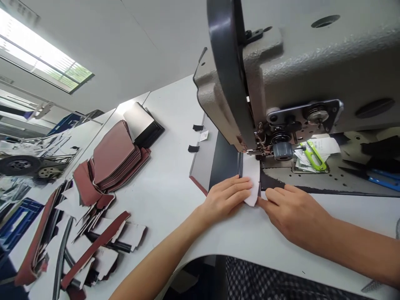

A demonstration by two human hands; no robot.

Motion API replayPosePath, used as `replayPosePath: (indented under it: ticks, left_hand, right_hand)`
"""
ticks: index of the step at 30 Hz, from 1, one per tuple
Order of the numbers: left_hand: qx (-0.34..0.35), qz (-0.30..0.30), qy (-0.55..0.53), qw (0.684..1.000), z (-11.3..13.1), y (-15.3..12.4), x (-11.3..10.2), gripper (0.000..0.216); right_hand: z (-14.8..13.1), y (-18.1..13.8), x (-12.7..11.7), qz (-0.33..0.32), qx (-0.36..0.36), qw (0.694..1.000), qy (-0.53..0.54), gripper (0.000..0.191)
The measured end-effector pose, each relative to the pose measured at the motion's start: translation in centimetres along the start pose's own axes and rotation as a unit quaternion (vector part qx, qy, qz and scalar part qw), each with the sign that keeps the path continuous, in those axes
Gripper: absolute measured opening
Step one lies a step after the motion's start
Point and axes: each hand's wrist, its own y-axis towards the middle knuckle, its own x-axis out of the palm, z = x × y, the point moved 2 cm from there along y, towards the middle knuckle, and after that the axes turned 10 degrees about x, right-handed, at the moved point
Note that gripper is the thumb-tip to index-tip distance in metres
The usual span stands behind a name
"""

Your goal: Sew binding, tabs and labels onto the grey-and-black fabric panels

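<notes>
A white-backed strip of material (252, 175) lies under the needle area of a grey sewing machine (300, 79), its near end toward me. My left hand (228, 193) rests flat on the strip's left side, fingers stretched out together. At the near right edge of the strip, my right hand (289, 210) has its index finger on the edge, the other fingers curled; its thumb is hidden. A dark panel (224, 160) lies left of the strip, touching or joined to it; I cannot tell which.
Stacked maroon panels (112, 156) and loose maroon strips (96, 246) lie on the white table (168, 175) at left. Lime-green thread snips (313, 156) lie on paper labels beneath the machine arm. Blue-handled scissors (383, 179) are at far right.
</notes>
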Motion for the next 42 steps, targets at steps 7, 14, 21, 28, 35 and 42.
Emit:
replayPosePath:
  ticks: [7, 14, 21, 28, 35, 42]
  left_hand:
    - [-0.021, -0.079, 0.023, 0.996, -0.5, 0.1, -0.2, 0.033]
    - [-0.028, -0.090, 0.023, 0.995, -1.0, -0.6, 0.2, 0.036]
    - [-0.055, -0.117, 0.040, 0.991, -1.8, 0.1, 0.6, 0.036]
    - [-0.075, -0.127, 0.024, 0.989, -4.8, 1.6, 1.0, 0.034]
    - [-0.054, -0.067, -0.014, 0.996, -5.3, 2.3, 0.8, 0.028]
    - [-0.009, 0.013, -0.078, 0.997, -5.0, 1.7, 0.9, 0.024]
  right_hand:
    - [0.5, 0.7, -0.4, -0.031, 0.035, 0.994, 0.094, 0.019]
    - [0.5, 0.8, -0.4, -0.039, 0.034, 0.995, 0.089, 0.021]
    - [1.2, 1.3, -0.5, -0.023, 0.028, 0.998, 0.047, 0.022]
    - [2.5, 2.5, -0.1, -0.013, 0.031, 0.999, -0.033, 0.030]
    - [3.3, 2.7, 0.1, 0.000, 0.041, 0.999, -0.020, 0.034]
    - [4.6, 2.7, -0.8, 0.022, 0.140, 0.986, 0.089, 0.026]
